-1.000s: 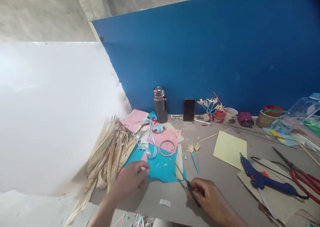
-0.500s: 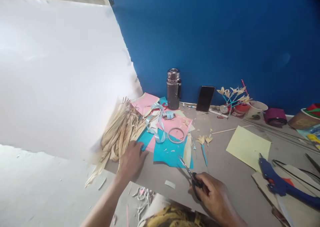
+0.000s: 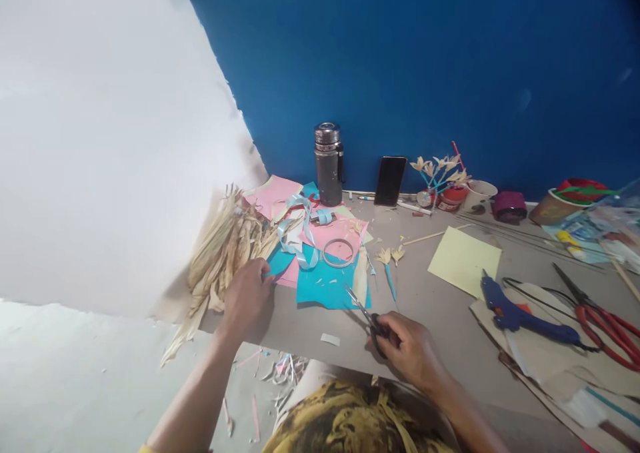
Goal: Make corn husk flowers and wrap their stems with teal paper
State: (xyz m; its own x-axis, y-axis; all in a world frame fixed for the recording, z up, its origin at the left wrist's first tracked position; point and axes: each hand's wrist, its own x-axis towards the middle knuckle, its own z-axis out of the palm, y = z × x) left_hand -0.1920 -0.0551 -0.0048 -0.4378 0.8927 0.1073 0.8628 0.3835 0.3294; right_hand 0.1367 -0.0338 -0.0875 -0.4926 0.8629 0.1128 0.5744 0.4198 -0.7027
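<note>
My left hand [image 3: 249, 298] is at the near left of the table, its fingers bent and closed at the edge of a small blue paper [image 3: 281, 261]. Dried corn husks [image 3: 215, 256] lie in a bundle just beyond that hand. In my right hand [image 3: 407, 346] are scissors [image 3: 367, 313] with dark handles, their tips pointing up and left over a larger blue paper sheet [image 3: 315, 293]. A pale husk strip [image 3: 360, 273] rests on this sheet. Two small husk flowers [image 3: 387, 260] lie to the right of it, one with a blue-wrapped stem.
Beyond are a tape ring [image 3: 339, 252], light-blue ribbon [image 3: 305, 260], a thermos flask [image 3: 329, 170] and a leaning phone [image 3: 391, 181]. To the right lie yellow paper [image 3: 463, 260], a blue glue gun [image 3: 525, 316] and red-handled scissors [image 3: 605, 326]. A white scrap [image 3: 330, 340] sits near the front edge.
The view has shifted right, so the table's things sit further left and more of its right side shows. My left hand remains at the small blue paper; my right keeps hold of the scissors.
</note>
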